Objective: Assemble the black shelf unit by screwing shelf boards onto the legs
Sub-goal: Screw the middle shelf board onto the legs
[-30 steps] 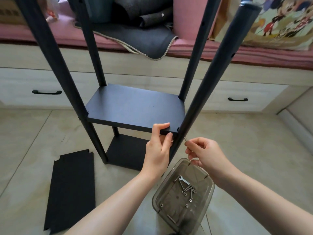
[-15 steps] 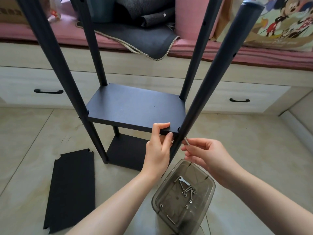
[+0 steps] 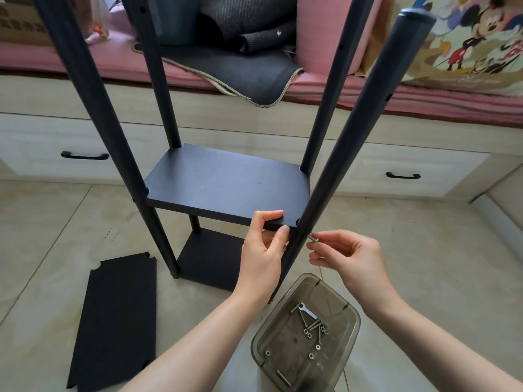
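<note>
The black shelf unit stands on the tiled floor with a bottom board and a middle shelf board already between its four legs. The left hand pinches the near right corner of that board, thumb under the edge and fingers over the top, while the right hand has its fingers clamped on a small screw whose tip sits at the side of the near right leg. The likeliest trouble is misalignment: if the left hand lets the corner sag or shift, the leg's hole and the board's insert will no longer line up, and the screw could bind or go in crooked. The screw is tiny and held only at its head, so a slip would probably drop it to the floor or into the grey plastic box of spare screws and a small wrench just below. That leg also leans, so pushing hard could tip the frame. A spare board lies flat at near left.
</note>
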`<state>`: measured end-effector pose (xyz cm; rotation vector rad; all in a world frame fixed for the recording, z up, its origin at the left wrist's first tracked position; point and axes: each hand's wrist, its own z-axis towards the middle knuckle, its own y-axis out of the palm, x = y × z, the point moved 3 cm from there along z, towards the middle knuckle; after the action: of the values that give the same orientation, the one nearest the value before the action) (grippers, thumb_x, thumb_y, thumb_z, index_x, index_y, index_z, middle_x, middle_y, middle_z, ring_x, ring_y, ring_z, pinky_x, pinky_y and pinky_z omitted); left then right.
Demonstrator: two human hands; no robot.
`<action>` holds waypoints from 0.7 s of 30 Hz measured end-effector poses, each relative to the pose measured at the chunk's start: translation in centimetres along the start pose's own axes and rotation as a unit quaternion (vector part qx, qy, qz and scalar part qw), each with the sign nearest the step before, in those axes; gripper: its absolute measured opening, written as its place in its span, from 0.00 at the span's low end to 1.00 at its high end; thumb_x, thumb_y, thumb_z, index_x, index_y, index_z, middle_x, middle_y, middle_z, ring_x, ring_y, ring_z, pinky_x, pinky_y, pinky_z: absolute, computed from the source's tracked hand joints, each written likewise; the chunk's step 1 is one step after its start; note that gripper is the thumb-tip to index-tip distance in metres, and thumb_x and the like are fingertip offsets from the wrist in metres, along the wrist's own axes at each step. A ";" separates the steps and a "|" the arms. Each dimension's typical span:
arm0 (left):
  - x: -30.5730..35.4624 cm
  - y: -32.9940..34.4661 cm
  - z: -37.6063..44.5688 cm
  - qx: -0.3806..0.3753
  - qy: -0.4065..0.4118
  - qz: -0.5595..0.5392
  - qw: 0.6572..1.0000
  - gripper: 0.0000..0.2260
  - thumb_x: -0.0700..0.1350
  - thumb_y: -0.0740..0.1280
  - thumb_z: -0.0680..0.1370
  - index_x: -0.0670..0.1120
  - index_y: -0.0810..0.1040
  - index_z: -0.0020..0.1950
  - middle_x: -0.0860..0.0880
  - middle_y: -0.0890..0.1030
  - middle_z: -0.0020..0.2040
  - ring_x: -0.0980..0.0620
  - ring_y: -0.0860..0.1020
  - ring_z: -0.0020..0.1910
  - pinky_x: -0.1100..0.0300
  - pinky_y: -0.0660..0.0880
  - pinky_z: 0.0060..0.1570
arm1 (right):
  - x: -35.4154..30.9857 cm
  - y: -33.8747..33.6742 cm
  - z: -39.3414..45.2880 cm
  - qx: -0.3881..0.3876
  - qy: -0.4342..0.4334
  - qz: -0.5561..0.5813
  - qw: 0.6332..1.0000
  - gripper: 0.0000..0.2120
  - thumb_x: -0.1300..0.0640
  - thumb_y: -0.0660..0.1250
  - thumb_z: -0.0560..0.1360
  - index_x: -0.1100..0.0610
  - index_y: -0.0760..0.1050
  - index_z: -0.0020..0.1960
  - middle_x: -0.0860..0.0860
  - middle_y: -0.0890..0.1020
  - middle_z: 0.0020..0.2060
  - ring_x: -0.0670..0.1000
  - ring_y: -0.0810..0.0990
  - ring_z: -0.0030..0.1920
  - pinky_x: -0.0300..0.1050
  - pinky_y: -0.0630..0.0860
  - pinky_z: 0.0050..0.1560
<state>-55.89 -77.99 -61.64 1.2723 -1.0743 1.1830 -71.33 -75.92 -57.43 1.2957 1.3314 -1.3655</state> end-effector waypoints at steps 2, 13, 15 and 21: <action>0.0 0.0 0.0 0.003 -0.001 0.000 1.000 0.13 0.44 0.66 0.83 0.65 0.75 0.53 0.59 0.82 0.48 0.50 0.84 0.52 0.47 0.81 0.57 | 0.3 -0.1 -0.3 0.009 0.004 0.029 1.000 0.07 0.69 0.71 0.73 0.60 0.83 0.48 0.56 0.87 0.39 0.56 0.86 0.41 0.43 0.83 0.44; -0.1 -0.2 0.4 -0.001 0.001 0.008 1.000 0.10 0.43 0.66 0.83 0.60 0.74 0.56 0.57 0.82 0.48 0.54 0.83 0.51 0.49 0.81 0.57 | 1.1 0.9 -0.1 0.036 0.063 0.129 0.989 0.05 0.70 0.70 0.72 0.65 0.81 0.47 0.60 0.86 0.39 0.58 0.87 0.41 0.45 0.83 0.42; -0.1 -0.1 0.5 0.001 0.002 0.008 1.000 0.10 0.44 0.66 0.83 0.60 0.74 0.56 0.57 0.82 0.48 0.54 0.83 0.52 0.50 0.81 0.57 | 1.0 0.9 0.0 0.033 0.072 0.136 0.987 0.05 0.69 0.70 0.73 0.66 0.81 0.48 0.61 0.86 0.39 0.58 0.86 0.41 0.45 0.83 0.42; 0.0 -0.1 0.5 0.003 0.005 0.006 1.000 0.09 0.44 0.66 0.83 0.59 0.74 0.56 0.57 0.83 0.49 0.52 0.84 0.51 0.48 0.81 0.57 | 1.8 1.4 -0.1 0.006 0.146 0.216 0.965 0.09 0.62 0.68 0.75 0.66 0.81 0.51 0.62 0.85 0.43 0.55 0.86 0.42 0.42 0.82 0.42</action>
<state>-55.81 -78.51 -61.67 1.2654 -1.0742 1.2018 -70.19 -75.84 -59.41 1.7252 1.1340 -0.9058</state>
